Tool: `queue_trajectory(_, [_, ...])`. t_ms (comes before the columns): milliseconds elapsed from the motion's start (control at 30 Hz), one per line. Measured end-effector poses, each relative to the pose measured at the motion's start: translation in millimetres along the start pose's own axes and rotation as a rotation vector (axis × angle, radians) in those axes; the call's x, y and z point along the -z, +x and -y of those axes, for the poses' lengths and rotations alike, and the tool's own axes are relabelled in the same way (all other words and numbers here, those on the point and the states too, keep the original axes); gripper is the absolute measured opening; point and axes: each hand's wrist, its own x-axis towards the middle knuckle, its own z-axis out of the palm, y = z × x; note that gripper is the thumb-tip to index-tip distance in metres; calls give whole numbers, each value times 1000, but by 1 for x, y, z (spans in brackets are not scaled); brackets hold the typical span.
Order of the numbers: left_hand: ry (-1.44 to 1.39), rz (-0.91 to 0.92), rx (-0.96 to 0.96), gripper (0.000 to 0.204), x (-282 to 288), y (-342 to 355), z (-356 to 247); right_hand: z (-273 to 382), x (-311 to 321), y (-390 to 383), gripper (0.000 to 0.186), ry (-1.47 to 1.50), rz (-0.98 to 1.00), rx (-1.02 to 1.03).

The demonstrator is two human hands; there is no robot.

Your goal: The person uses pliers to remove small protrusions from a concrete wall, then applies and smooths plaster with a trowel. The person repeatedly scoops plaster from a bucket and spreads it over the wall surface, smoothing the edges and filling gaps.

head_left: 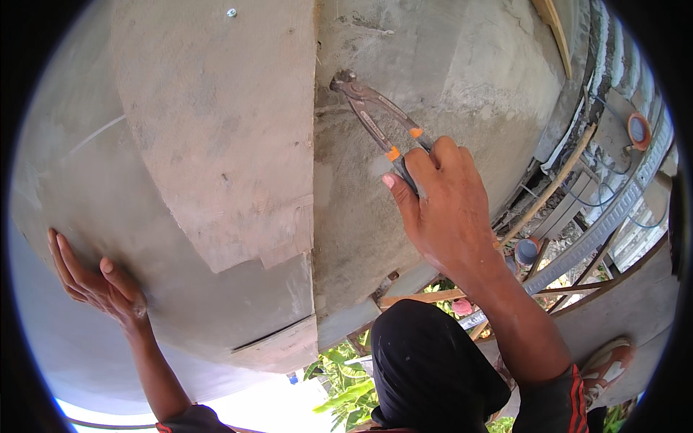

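The pincers (370,128) stand with their head at a dark spot on the plastered wall (390,54), right beside a raised vertical edge; whether the jaws bite on anything there is too small to tell. The right hand (451,206) has its fingers curled closed around the pincers' handles, the thumb lying along the near side; the hand covers the handle ends, and the fingertips on the far side are hidden. The handles stand slightly apart.

Well to the left of the pincers and lower, the left hand (97,283) is open, fingers extended and a little parted, against the wall. Its palm is turned away, so how fully it presses cannot be told.

Below the pincers, a black rounded shape (433,368), cut off by the lower edge, blocks part of the view. Down to the pincers' right, a shoe (613,364) shows partly behind the right sleeve (552,404).
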Motion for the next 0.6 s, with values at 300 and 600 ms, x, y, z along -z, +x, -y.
queue_trajectory(300, [-46, -20, -7, 61, 0, 4, -2, 2, 13, -13, 20, -113, -4, 24])
queue_trajectory(600, [-30, -23, 47, 61, -3, -5, -2, 4, 24, -25, 18, -379, 150, 93])
